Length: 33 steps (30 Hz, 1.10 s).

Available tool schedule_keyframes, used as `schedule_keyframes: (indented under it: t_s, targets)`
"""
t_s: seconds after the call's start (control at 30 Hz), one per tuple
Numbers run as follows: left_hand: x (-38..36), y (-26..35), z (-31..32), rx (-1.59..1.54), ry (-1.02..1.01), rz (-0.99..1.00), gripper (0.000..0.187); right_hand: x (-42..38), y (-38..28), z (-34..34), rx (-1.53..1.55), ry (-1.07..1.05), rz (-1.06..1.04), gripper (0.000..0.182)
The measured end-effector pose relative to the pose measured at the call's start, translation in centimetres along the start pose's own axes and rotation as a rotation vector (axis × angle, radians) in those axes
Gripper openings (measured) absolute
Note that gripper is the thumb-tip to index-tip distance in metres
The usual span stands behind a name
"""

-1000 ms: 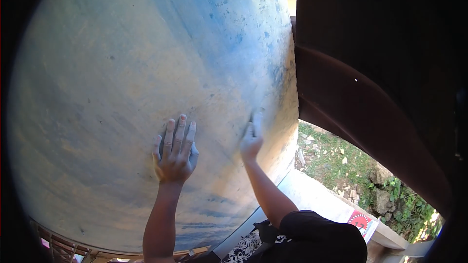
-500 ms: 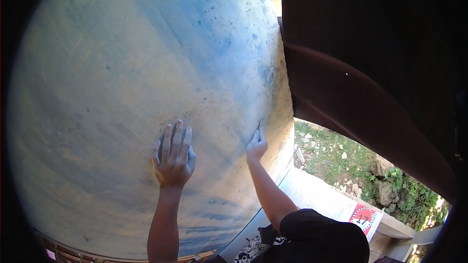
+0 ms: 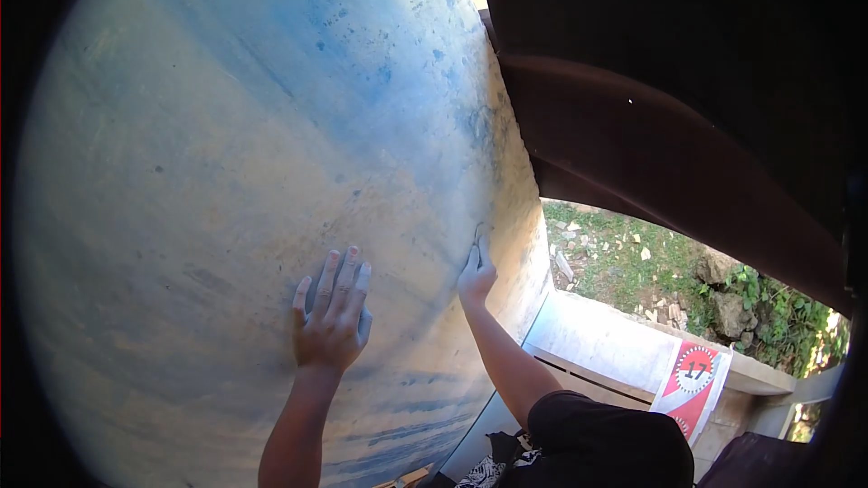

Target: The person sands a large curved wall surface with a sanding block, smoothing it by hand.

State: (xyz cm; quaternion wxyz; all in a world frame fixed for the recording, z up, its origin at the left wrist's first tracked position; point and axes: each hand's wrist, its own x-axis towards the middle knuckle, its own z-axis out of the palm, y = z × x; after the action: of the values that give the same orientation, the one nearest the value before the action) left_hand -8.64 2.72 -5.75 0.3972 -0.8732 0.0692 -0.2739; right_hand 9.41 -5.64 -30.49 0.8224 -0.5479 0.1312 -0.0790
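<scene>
A large panel with a whitish, powdery surface and blue patches fills the left and middle of the view. My left hand lies against it, fingers stretched out and slightly apart, holding nothing. To its right, close to the panel's right edge, my right hand is closed, with its fingertips at the surface. Whatever may be in that grip is too small to make out. Pale dust coats both hands, most of all the fingers.
Dark brown cloth hangs at the right, beside the panel's edge. Below it are a pale ledge, a red and white sign marked 17, and grassy ground with scattered stones and rocks.
The view has shifted, so the panel's edge and cloth sit further left and higher. My left hand appears slightly lower and to the right, still flat. My right hand remains closed near the edge.
</scene>
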Motion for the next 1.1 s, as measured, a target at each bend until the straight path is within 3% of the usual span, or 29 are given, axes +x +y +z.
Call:
schedule_keyframes:
  t_s: [0.07,0.1,0.13,0.2,0.33,0.4,0.43,0.5,0.6,0.63,0.7,0.73,0.8,0.87,0.93,0.97,1.0,1.03,1.07,1.1]
  targets:
    - [0.0,-0.2,-0.1,-0.030,-0.015,0.041,0.050,-0.6,0.1,1.5,-0.042,0.060,-0.032,0.040]
    - [0.1,-0.3,-0.2,-0.057,-0.037,0.064,0.049,-2.8,-1.7,2.5,0.020,0.079,-0.296,0.037]
    - [0.0,-0.4,-0.3,-0.082,-0.057,0.087,0.049,-5.2,-3.9,2.9,0.015,0.085,-0.295,0.037]
    - [-0.1,-0.5,-0.3,-0.095,-0.058,0.108,0.049,-9.1,-7.1,3.0,0.041,-0.129,-0.565,0.038]
    - [-0.3,-0.5,0.4,-0.001,-0.040,0.192,0.050,-7.1,-2.8,0.8,-0.064,-0.214,-0.775,0.042]
    - [-0.3,-0.1,0.7,0.012,-0.049,0.202,0.051,-4.2,2.6,0.0,-0.061,-0.039,-0.594,0.043]
    - [-0.1,-0.1,0.8,0.037,-0.072,0.206,0.052,-2.8,4.5,-0.7,-0.062,-0.022,-0.601,0.043]
    - [0.5,0.2,0.7,-0.006,-0.087,0.197,0.053,-0.4,6.9,-1.5,-0.121,0.054,-0.233,0.042]
    - [0.5,0.2,0.5,-0.013,-0.130,0.180,0.055,-2.6,2.6,0.9,0.017,0.074,-0.154,0.041]
    - [0.5,0.2,0.6,0.030,-0.134,0.194,0.056,-4.2,0.7,1.6,0.008,0.053,-0.152,0.041]
    - [0.5,0.5,1.1,0.038,-0.125,0.187,0.056,-7.6,-1.8,2.4,-0.029,-0.039,-0.503,0.038]
    - [0.3,0.6,1.2,0.045,-0.099,0.200,0.057,-8.6,-0.9,2.2,-0.027,-0.058,-0.489,0.038]
    - [0.2,0.7,1.2,0.023,-0.124,0.202,0.057,-9.9,0.4,1.7,-0.037,-0.108,-0.694,0.038]
    - [0.6,0.9,1.5,0.005,-0.121,0.211,0.056,-8.4,4.1,0.5,-0.023,-0.100,-0.702,0.037]
    - [0.6,1.2,1.9,-0.008,-0.099,0.212,0.055,-5.7,8.5,-0.2,0.084,0.100,-0.380,0.037]
    - [0.6,1.4,2.0,-0.004,-0.096,0.211,0.055,-4.2,10.1,-0.9,0.089,0.100,-0.382,0.037]
    - [0.7,1.5,2.0,-0.005,-0.099,0.209,0.054,-2.5,11.2,-1.6,0.000,0.130,-0.226,0.037]
    - [0.9,1.7,2.1,-0.007,-0.101,0.206,0.054,-1.5,10.2,-1.8,-0.089,0.159,-0.070,0.038]
    - [1.1,1.8,2.1,-0.006,-0.099,0.201,0.054,-1.4,9.5,-1.4,-0.089,0.157,-0.074,0.038]
    - [1.1,1.9,2.2,-0.002,-0.099,0.201,0.054,-2.9,5.5,-0.8,0.005,0.066,0.037,0.038]
